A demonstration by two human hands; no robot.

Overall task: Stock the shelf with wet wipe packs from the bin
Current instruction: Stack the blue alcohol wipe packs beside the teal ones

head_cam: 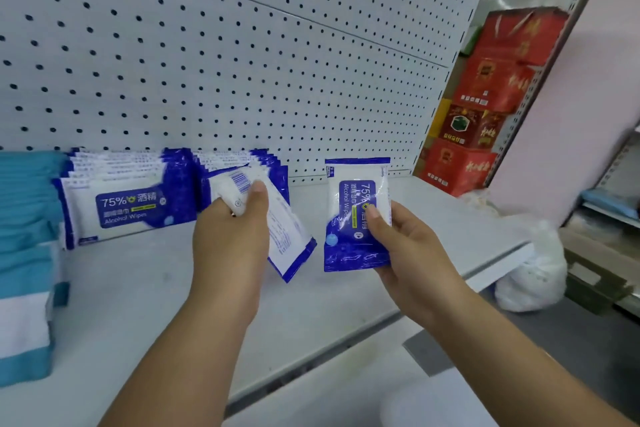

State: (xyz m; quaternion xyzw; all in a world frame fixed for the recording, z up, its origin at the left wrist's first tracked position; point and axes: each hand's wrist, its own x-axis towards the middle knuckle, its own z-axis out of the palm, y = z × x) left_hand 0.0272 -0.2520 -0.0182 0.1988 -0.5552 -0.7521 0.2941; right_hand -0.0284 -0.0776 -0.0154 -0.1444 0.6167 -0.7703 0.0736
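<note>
Up behind everything stands a white metal board full of little holes (242, 55), over a flat white shelf (145, 295). Two rows of blue and white wet wipe packs (124, 204) stand at its back. Each hand holds one pack above the shelf: the left hand (230, 239) pinches a tilted pack (284, 232) showing its back, and the right hand (401, 246) grips an upright pack (356, 215).
</note>
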